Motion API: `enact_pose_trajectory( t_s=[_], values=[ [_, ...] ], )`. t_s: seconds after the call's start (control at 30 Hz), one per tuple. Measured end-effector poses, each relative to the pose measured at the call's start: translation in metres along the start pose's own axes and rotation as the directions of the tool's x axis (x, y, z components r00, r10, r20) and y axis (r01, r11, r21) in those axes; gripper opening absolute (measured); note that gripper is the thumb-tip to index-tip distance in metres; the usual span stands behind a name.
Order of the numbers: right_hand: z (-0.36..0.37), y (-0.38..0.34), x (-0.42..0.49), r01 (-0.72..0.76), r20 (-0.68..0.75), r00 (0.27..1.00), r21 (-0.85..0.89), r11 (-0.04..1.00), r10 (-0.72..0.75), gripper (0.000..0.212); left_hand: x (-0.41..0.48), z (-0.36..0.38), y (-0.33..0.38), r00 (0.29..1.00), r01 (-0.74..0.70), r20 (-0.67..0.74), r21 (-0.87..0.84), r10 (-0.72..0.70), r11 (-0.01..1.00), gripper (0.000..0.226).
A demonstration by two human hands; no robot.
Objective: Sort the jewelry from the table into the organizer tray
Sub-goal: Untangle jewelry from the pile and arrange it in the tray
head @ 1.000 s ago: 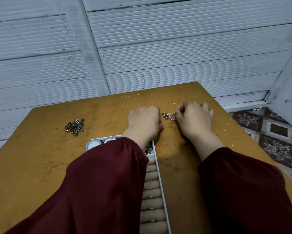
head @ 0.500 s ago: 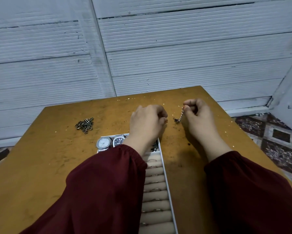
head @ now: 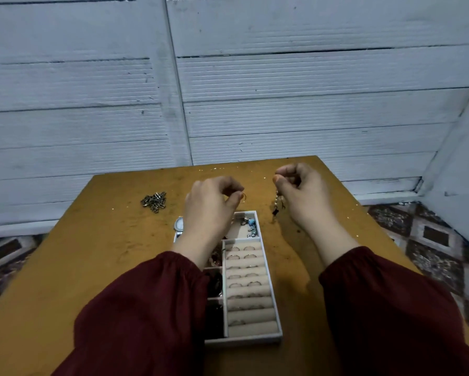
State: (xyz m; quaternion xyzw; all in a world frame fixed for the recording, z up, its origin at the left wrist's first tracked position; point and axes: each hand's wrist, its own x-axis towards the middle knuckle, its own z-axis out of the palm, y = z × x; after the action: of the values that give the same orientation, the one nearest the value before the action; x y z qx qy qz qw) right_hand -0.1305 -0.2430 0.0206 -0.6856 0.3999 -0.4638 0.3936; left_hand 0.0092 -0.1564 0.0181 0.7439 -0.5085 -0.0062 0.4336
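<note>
Head view: tray (head: 244,341) at lower centre looks mostly loaded, with rings on most rolls (head: 251,302) and a watch (head: 179,223) at its upper-left corner. The left hand (head: 211,204) pinches a small ring (head: 243,197) just above the tray's top edge, and the right hand (head: 301,191) pinches a chain (head: 276,206) dangling over bare table (head: 92,267) just right of the tray. Left to do, I'd say: those two pieces plus the metal pile (head: 154,202) at centre left; there's open table either side, the far edge is just beyond the hands, and the left sleeve (head: 146,316) over the tray's left cells is the only snag risk.
</note>
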Motion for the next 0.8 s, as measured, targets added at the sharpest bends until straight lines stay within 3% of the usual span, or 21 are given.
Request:
enact_pose_trajectory(
  t_s=[0.27,0.53,0.8],
  values=[
    [0.006,-0.046,-0.029,-0.062,0.115,0.992,0.178,0.982,0.042,0.012,-0.039,-0.036,-0.030,0.990,0.102,-0.090,-0.101,-0.111,0.990,0.006],
    [0.020,-0.081,-0.063,-0.261,0.304,0.944,0.454,0.852,0.127,0.015,-0.079,-0.071,-0.065,0.955,0.194,-0.215,-0.062,-0.203,0.979,0.007],
    [0.046,-0.095,-0.083,-0.334,0.420,0.898,0.466,0.819,0.128,0.014,-0.117,-0.078,-0.092,0.926,0.284,-0.272,0.051,-0.261,0.957,0.013]
  ],
)
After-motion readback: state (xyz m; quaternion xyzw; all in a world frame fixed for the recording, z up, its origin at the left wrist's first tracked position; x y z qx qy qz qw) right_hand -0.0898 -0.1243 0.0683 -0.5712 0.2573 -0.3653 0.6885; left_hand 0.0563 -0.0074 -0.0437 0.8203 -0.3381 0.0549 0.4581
